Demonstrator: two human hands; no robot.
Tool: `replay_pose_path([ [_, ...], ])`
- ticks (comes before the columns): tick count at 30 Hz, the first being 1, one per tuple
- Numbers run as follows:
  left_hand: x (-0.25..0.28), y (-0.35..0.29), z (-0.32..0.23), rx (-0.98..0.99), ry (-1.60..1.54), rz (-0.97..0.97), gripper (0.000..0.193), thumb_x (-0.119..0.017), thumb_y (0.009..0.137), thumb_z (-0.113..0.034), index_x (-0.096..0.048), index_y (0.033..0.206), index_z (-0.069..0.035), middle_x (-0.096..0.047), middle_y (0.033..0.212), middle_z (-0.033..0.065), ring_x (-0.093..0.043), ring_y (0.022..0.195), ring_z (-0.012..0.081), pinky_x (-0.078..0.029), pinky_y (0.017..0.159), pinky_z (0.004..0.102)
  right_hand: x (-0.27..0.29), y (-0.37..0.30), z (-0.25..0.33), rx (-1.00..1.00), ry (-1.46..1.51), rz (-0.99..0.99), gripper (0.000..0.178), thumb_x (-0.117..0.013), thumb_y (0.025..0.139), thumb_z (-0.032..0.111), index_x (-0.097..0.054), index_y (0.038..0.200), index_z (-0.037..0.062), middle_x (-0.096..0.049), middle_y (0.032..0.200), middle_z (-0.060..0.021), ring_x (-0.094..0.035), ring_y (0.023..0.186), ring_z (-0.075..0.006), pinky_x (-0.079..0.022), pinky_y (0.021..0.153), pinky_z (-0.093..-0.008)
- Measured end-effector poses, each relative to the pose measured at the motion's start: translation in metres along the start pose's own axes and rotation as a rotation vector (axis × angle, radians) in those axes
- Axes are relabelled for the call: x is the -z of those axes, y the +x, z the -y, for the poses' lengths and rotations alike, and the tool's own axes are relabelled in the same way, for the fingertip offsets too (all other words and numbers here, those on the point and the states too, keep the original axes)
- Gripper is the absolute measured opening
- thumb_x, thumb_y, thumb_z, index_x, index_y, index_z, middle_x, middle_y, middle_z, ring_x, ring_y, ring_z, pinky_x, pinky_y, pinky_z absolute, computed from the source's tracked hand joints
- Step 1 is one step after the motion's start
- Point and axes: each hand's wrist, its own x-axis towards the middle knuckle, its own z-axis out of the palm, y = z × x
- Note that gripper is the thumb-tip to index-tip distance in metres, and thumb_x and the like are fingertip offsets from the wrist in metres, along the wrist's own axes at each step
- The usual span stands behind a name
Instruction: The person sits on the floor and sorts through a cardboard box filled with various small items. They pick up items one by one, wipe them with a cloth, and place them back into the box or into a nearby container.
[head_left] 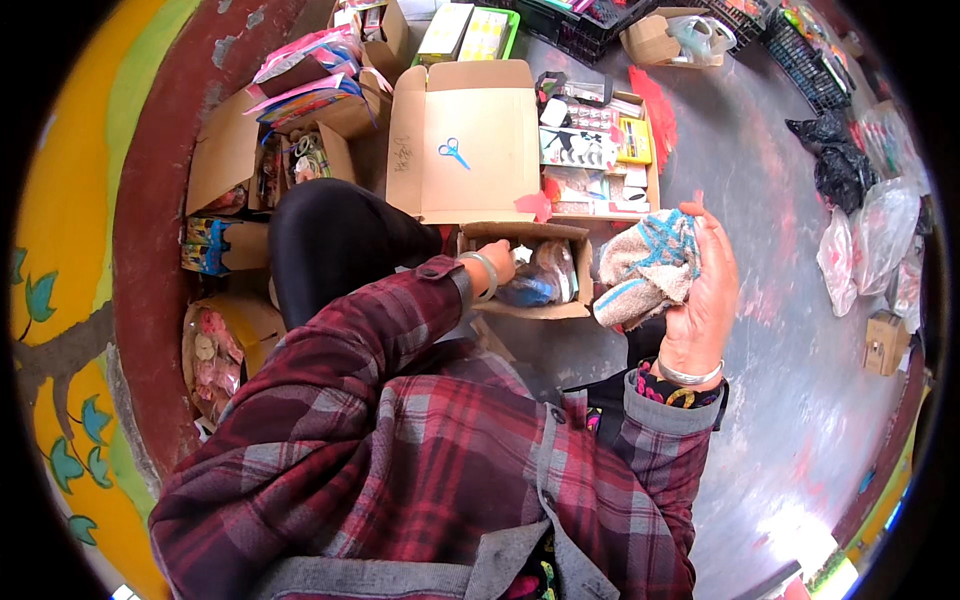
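Note:
My right hand (706, 295) is closed around a crumpled beige cloth (650, 265) with blue stripes, held up to the right of a small open cardboard box (545, 312). The fingers of my left hand (494, 262) are curled together inside that box's left edge. Something small and whitish shows at their tips, too small to name. Clear plastic bags (550, 275) with blue and dark contents lie in the box beside my left fingers. Beyond it stands a large flat cardboard box (480, 185) with a pair of blue scissors (454, 152) on it.
Right of the scissors is a box of small packaged goods (600, 150). Cardboard boxes (225, 150) crowd the left, near my bent knee (325, 245). Black crates (805, 65) stand at the far right, with plastic bags (885, 235) along the right side of the grey floor (770, 400).

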Motion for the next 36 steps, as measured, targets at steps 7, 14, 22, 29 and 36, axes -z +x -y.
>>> replay_pose_path([
  [7, -0.039, 0.038, 0.028, -0.222, 0.626, 0.298, 0.034, -0.056, 0.08, -0.016, -0.064, 0.11, -0.004, -0.064, 0.108, 0.0199, -0.06, 0.103, 0.0379, -0.048, 0.088, 0.044, -0.002, -0.001, 0.0, -0.077, -0.03, 0.065, 0.025, -0.05, 0.093, 0.017, -0.057, 0.108, -0.0017, -0.064, 0.092, -0.0081, -0.064, 0.082, -0.0154, -0.052, 0.073, -0.0277],
  [14, -0.038, 0.051, 0.037, -0.16, 0.294, 0.208, 0.038, -0.057, 0.075, -0.01, -0.063, 0.111, -0.003, -0.064, 0.108, 0.0206, -0.06, 0.103, 0.0373, -0.049, 0.088, 0.0431, -0.006, -0.003, -0.002, -0.095, -0.026, 0.093, 0.025, -0.05, 0.093, 0.017, -0.057, 0.108, -0.0026, -0.064, 0.092, -0.009, -0.064, 0.082, -0.0159, -0.052, 0.073, -0.0277],
  [22, -0.025, 0.03, 0.026, -0.242, 0.267, 0.173, 0.048, -0.057, 0.075, -0.005, -0.055, 0.122, -0.007, -0.059, 0.113, 0.0237, -0.058, 0.106, 0.0383, -0.047, 0.089, 0.0437, -0.007, -0.002, -0.005, -0.106, -0.057, 0.116, 0.026, -0.048, 0.094, 0.017, -0.056, 0.108, -0.0029, -0.064, 0.092, -0.0088, -0.063, 0.084, -0.0154, -0.052, 0.074, -0.027],
  [29, -0.017, 0.024, 0.013, -0.367, 0.502, 0.261, 0.049, -0.058, 0.077, -0.004, -0.052, 0.126, -0.009, -0.06, 0.113, 0.0213, -0.058, 0.107, 0.0354, -0.047, 0.089, 0.0422, -0.012, 0.001, -0.009, -0.145, -0.055, 0.103, 0.025, -0.051, 0.093, 0.018, -0.056, 0.107, -0.0019, -0.065, 0.092, -0.0102, -0.064, 0.082, -0.0165, -0.052, 0.073, -0.0276],
  [36, -0.011, 0.025, 0.011, -0.381, 0.417, 0.239, 0.041, -0.055, 0.079, -0.008, -0.057, 0.121, -0.009, -0.061, 0.114, 0.0188, -0.058, 0.107, 0.0357, -0.048, 0.088, 0.0429, -0.013, -0.001, -0.008, -0.149, -0.061, 0.108, 0.025, -0.05, 0.093, 0.019, -0.056, 0.106, -0.0016, -0.065, 0.092, -0.0121, -0.064, 0.082, -0.017, -0.052, 0.073, -0.0282],
])
